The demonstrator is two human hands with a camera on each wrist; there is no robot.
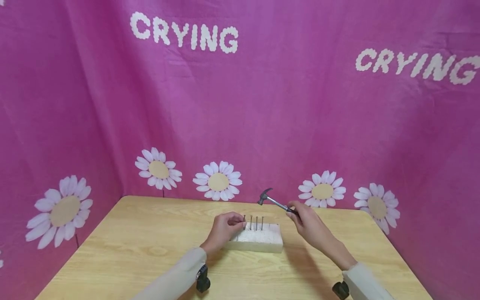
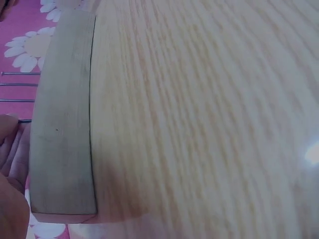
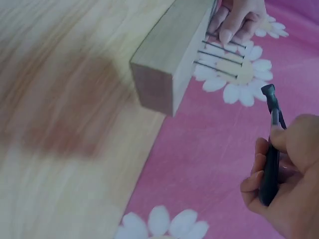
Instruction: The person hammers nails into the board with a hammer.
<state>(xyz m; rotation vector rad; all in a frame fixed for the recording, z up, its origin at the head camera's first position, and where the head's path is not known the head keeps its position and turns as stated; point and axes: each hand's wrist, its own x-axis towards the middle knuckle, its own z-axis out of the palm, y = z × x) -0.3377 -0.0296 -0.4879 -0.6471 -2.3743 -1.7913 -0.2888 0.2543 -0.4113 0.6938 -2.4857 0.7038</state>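
Note:
A pale wooden block [image 1: 258,246] lies on the table with several nails [image 1: 256,223] standing upright in a row from its top. At the left end of that row, my left hand [image 1: 223,229] pinches a nail [image 1: 244,220] between thumb and fingers. In the left wrist view this nail [image 2: 25,121] runs from the fingertips to the block's top face. My right hand [image 1: 312,225] grips the black handle of a claw hammer [image 1: 277,203], fingers wrapped round it. The hammer head [image 3: 269,92] is raised in the air, above and right of the nails.
The block rests on a light wood-grain table [image 1: 150,241]. Behind and beside the table hangs a pink cloth [image 1: 277,125] printed with daisies and lettering. A dark wrist camera [image 1: 203,279] sits on the left wrist, and another [image 1: 340,290] on the right.

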